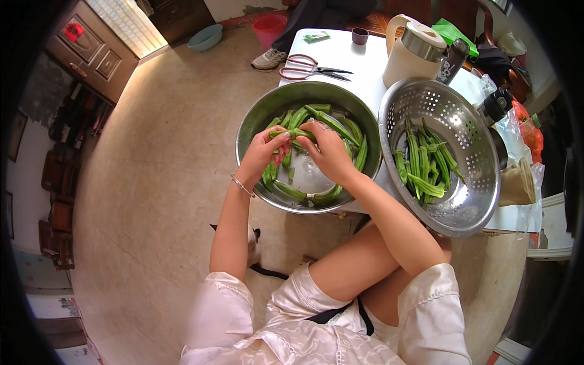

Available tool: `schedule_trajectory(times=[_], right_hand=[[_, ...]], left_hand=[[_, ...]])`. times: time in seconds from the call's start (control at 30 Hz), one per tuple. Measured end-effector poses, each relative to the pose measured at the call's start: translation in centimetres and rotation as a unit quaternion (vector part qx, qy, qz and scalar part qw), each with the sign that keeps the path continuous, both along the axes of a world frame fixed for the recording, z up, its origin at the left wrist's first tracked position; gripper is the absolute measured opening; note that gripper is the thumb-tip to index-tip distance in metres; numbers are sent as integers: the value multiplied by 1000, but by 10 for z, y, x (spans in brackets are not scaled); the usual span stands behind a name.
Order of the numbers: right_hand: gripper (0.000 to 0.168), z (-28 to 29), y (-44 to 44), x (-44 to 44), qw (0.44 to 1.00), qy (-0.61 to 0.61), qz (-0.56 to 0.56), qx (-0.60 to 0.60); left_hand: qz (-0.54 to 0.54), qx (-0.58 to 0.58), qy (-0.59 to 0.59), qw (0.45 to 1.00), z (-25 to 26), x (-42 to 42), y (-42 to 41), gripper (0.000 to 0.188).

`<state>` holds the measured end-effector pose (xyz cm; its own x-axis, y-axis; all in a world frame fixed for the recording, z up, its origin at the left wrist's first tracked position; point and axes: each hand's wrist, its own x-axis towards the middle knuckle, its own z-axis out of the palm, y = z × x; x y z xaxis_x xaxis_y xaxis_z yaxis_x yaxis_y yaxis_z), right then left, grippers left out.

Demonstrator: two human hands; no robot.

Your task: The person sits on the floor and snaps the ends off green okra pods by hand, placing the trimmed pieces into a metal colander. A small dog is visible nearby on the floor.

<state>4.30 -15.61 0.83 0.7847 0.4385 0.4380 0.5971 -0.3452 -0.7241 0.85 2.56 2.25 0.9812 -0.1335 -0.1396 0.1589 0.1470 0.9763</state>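
Observation:
Over a round stainless steel basin [273,102], both my hands hold one green okra pod [294,132]. The fingers of my left hand [266,148] pinch its left end; those of my right hand [329,148] grip it farther right. More okra pods [360,153] lie around the basin's inner side, with what looks like shallow water at the bottom. To the right a perforated steel colander [479,150] holds a heap of okra [424,159]. It appears tilted, its near rim reaching past the table's edge.
Red-handled scissors [315,70] lie on the white table [337,50] beyond the basin. A cream jug [413,52], a dark bottle [454,59] and a small cup [360,36] stand behind. Below the basin a cat [252,246] is on the floor. Another person's shoe [270,59] shows at the far side.

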Motion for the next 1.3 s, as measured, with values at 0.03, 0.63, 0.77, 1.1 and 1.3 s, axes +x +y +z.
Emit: schedule_trajectory(times=[0.03,0.63,0.77,1.1,1.3], right_hand=[[24,2,-1,-2,1000,18,-1,0],[41,19,-13,7,806,543,183,148],[41,22,-19,7,664,679,258,177],[41,28,-13,-4,772,575,205,177],[44,27,-13,-3,785,571,191,144]], left_hand=[[-13,-4,7,1000,1,0,0,17],[-46,3,-42,998,-1,-5,0,17],[-85,-36,-42,995,-3,-5,3,18],[-71,-96,-50,992,-1,-6,3,19],[-100,-80,-46,991,-3,-6,6,19]])
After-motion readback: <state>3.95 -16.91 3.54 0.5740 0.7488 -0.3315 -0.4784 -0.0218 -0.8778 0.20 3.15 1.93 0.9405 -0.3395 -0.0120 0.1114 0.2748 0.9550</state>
